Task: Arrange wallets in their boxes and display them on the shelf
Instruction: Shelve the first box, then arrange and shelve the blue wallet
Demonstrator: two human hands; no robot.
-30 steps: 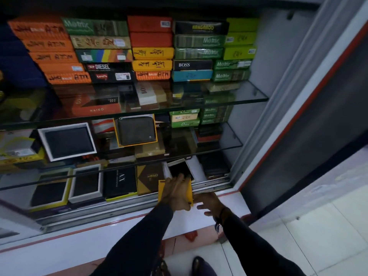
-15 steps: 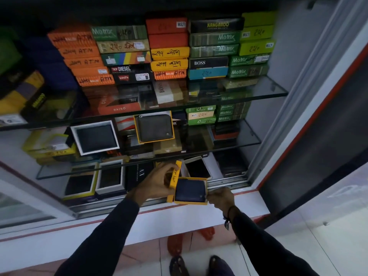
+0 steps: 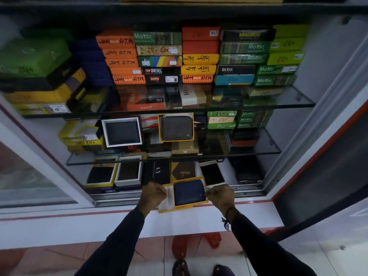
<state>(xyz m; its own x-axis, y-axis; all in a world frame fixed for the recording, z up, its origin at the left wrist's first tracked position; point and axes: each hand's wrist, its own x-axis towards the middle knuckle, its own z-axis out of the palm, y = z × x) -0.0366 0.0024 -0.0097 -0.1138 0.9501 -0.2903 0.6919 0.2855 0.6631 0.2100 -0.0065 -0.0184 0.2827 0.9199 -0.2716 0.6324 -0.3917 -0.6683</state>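
Here, fingers of both hands are curled in toward the palms, seen from the back, so the tips are hidden. The left hand (image 3: 154,194) grips the left edge of the yellow box (image 3: 180,208), at the white-lined flap (image 3: 165,200) that lies open to that side. The right hand (image 3: 220,195) pinches the box's right edge. A dark blue wallet (image 3: 189,192) sits in the box, face up, filling the tray. Box held level between the hands, over the front lip of the lowest shelf (image 3: 249,189), just above the white ledge (image 3: 199,222).

Behind it on that shelf: a black box (image 3: 157,172), a brown box (image 3: 183,170), a white tray (image 3: 212,174) tilted, two more open boxes (image 3: 114,173) to the left. Middle glass shelf (image 3: 264,150) carries a grey wallet in a yellow frame (image 3: 176,127) and a dark one in a white frame (image 3: 121,131), both propped up. Top glass shelf (image 3: 288,100) stacked with closed boxes, orange, green, yellow, black. Dark sleeves on both arms; a thread band (image 3: 227,221) on the right wrist.
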